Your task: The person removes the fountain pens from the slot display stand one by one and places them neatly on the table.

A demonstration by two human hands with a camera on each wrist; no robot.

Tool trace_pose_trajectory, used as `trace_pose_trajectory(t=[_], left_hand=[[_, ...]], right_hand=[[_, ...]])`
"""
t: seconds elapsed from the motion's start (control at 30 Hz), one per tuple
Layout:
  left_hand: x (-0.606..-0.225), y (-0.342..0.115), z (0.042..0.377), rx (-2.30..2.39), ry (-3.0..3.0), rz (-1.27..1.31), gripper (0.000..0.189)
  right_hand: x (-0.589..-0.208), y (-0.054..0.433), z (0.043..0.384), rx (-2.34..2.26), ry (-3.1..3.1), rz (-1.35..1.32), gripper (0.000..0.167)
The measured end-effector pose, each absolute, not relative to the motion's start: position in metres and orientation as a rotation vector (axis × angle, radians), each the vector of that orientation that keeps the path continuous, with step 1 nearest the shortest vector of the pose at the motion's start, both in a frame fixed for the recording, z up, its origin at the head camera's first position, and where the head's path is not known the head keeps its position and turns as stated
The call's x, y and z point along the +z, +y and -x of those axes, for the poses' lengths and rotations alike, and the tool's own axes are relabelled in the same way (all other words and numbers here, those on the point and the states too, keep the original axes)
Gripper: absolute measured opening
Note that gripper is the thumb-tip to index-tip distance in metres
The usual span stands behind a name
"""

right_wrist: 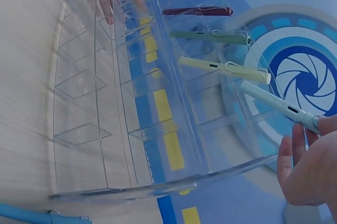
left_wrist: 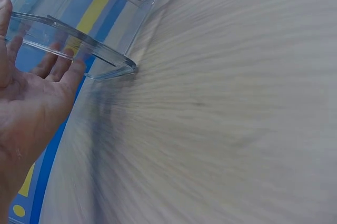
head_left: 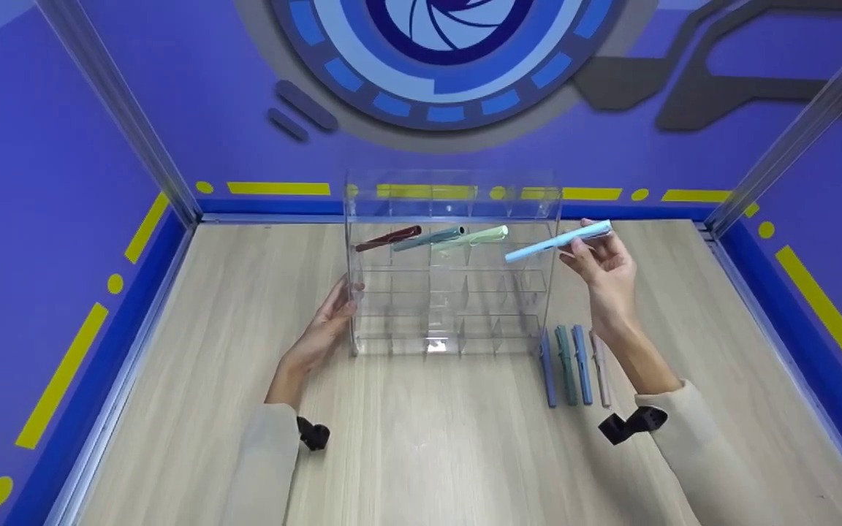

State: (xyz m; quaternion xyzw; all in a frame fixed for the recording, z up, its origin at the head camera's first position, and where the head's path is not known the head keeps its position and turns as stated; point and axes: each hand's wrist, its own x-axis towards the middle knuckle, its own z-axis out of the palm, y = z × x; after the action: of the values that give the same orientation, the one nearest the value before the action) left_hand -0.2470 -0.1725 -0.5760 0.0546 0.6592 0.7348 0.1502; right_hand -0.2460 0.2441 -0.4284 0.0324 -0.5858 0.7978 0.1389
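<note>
A clear acrylic display rack [head_left: 446,292] with many compartments stands upright on the table. My left hand [head_left: 327,321] holds its left side, and the fingers [left_wrist: 58,66] show through the clear plastic in the left wrist view. Between thumb and fingers, my right hand [head_left: 604,274] pinches a light blue pen [head_left: 556,241] near its clip end. The pen slants, its other end at the rack's upper right. Along the same upper row rest a dark red pen [head_left: 389,238], a teal pen [head_left: 428,239] and a pale green pen [head_left: 471,239], clip ends outward.
To the right of the rack's front lie several pens side by side on the wooden table [head_left: 421,453]: blue, a green one [head_left: 566,365], another blue one [head_left: 582,365] and a pinkish one [head_left: 601,369]. Blue printed panels [head_left: 245,146] wall the table behind and at both sides.
</note>
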Motion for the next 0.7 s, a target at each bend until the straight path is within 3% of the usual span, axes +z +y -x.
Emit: trace_pose_trajectory(t=[0.43, 0.7], left_hand=[[-0.576, -0.174, 0.246, 2.091, 1.934, -0.187, 0.069], [-0.574, -0.175, 0.247, 2.064, 1.936, -0.172, 0.072]], right_hand=[[-0.436, 0.278, 0.231, 2.387, -1.72, -0.113, 0.053], [-0.447, 0.305, 0.22, 2.308, -1.89, -0.059, 0.057]])
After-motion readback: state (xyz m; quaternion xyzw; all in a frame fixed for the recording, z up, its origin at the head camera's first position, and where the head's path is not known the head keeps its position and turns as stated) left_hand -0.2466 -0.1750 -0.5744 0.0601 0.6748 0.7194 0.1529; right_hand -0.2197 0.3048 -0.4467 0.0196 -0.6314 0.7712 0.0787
